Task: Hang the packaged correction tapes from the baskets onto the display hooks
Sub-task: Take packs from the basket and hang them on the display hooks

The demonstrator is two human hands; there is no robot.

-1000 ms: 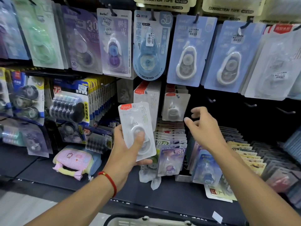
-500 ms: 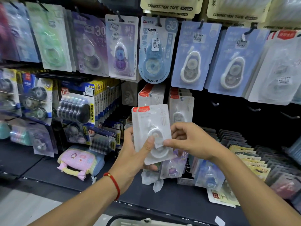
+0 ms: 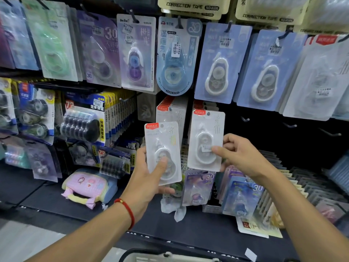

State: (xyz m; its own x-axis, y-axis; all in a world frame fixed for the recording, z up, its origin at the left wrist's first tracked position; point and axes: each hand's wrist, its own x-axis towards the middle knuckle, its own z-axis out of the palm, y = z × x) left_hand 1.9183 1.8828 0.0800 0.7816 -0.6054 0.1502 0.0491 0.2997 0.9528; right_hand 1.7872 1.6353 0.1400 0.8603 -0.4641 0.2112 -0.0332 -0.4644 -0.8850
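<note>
Overhead, blue-carded correction tapes [image 3: 221, 63] crowd the upper hooks, and bare hooks [image 3: 289, 125] jut from the dark panel at right. Below, a basket rim [image 3: 166, 257] edges the shelf. Each hand keeps a clenched grip: the left hand [image 3: 149, 176] grasps one white packaged correction tape [image 3: 163, 153] upright, thumb across its blister, while the right hand [image 3: 243, 157] pinches a second white pack [image 3: 206, 140] beside it, its red-tabbed top just before the hung white packs [image 3: 170, 112].
</note>
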